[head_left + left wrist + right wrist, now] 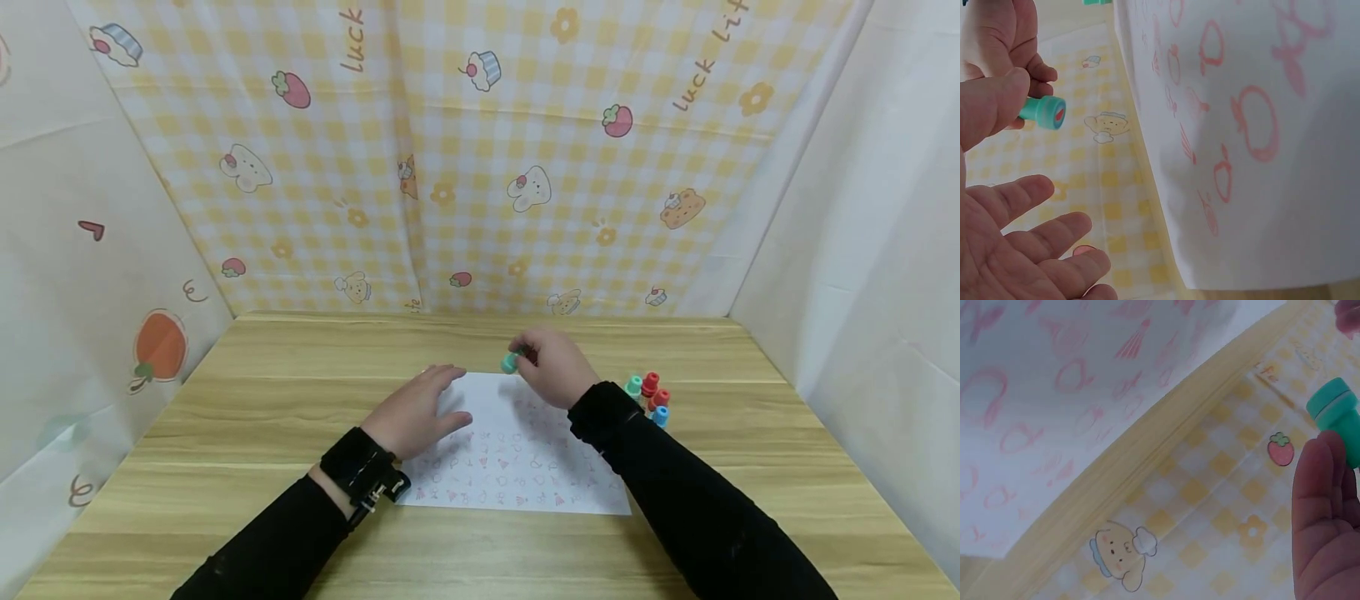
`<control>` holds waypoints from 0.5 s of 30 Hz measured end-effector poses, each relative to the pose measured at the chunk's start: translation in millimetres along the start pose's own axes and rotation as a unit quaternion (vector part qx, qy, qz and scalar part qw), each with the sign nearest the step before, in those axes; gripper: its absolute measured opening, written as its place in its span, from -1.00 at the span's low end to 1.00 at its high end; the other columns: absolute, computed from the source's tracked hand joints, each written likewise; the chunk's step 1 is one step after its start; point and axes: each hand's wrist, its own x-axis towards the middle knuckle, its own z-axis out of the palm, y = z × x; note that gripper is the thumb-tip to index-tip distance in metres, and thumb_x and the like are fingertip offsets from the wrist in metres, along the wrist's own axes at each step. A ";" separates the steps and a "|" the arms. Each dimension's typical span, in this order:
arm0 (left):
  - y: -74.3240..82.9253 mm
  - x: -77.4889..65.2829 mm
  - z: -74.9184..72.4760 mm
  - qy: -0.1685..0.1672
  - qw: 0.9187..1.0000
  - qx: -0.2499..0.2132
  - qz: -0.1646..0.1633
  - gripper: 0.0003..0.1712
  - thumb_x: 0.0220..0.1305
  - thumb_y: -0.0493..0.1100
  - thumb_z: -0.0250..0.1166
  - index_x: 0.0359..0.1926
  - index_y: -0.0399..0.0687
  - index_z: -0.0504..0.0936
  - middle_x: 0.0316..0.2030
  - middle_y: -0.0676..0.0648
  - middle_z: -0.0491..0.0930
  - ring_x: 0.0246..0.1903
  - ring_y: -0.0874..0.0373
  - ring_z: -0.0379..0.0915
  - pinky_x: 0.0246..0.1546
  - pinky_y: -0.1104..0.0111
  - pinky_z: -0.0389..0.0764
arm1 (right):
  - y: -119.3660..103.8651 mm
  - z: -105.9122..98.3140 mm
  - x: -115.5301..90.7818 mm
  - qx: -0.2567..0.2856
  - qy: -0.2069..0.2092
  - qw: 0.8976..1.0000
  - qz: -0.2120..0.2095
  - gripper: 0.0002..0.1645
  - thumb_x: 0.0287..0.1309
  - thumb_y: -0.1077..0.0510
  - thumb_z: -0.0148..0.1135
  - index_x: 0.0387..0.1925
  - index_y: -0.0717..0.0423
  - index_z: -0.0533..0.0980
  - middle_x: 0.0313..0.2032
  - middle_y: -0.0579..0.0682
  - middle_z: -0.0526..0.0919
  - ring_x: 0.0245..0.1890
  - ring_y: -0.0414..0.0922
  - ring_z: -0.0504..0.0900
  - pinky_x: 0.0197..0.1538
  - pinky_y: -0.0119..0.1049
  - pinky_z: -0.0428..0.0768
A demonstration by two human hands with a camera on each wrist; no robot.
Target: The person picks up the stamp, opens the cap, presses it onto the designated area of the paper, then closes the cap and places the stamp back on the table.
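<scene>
A small green stamp (510, 363) is pinched in the fingers of my right hand (558, 367), above the far edge of a white paper (480, 404). In the left wrist view, the end of the stamp (1054, 113) shows a red mark. The right wrist view shows its green body (1335, 405) beside the fingers. My left hand (412, 414) holds nothing; its fingers are spread over the left side of the paper, thumb toward the middle. Rows of small red and pink figures cover the sheet's nearer part.
Several more stamps stand together to the right of the paper: a green one (633, 386), red ones (651, 382) and a blue one (660, 416), partly behind the right sleeve. Behind the wooden table (300, 350) hangs a yellow checked cloth (465, 233). White cloths hang at both sides.
</scene>
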 end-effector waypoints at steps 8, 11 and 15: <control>5.4 -1.0 2.3 0.010 1.000 -0.020 0.004 -0.19 0.43 0.07 0.40 0.56 -0.04 0.33 0.54 -0.12 0.35 0.48 -0.09 0.36 0.49 -0.04 0.40 | -10.9 9.6 -14.4 0.080 0.017 0.997 0.005 -0.90 0.41 0.29 0.24 -0.14 0.13 0.65 -0.19 0.00 0.74 -0.29 -0.17 0.69 -0.20 -0.27 0.66; 7.9 -1.0 3.3 0.016 1.000 -0.025 0.009 -0.20 0.44 0.06 0.40 0.55 -0.07 0.34 0.52 -0.12 0.37 0.47 -0.09 0.38 0.48 -0.03 0.42 | -14.3 12.9 -18.7 0.097 0.015 0.995 0.022 -0.92 0.43 0.25 0.26 -0.13 0.09 0.64 -0.17 -0.02 0.74 -0.33 -0.17 0.65 -0.27 -0.31 0.63; 10.9 0.0 5.5 0.026 0.999 -0.033 0.021 -0.24 0.46 0.03 0.38 0.54 -0.11 0.35 0.51 -0.15 0.40 0.49 -0.12 0.35 0.47 -0.05 0.42 | -16.1 17.7 -23.6 0.124 0.010 0.992 0.030 -0.93 0.45 0.22 0.27 -0.11 0.09 0.63 -0.15 0.00 0.73 -0.38 -0.14 0.58 -0.32 -0.36 0.55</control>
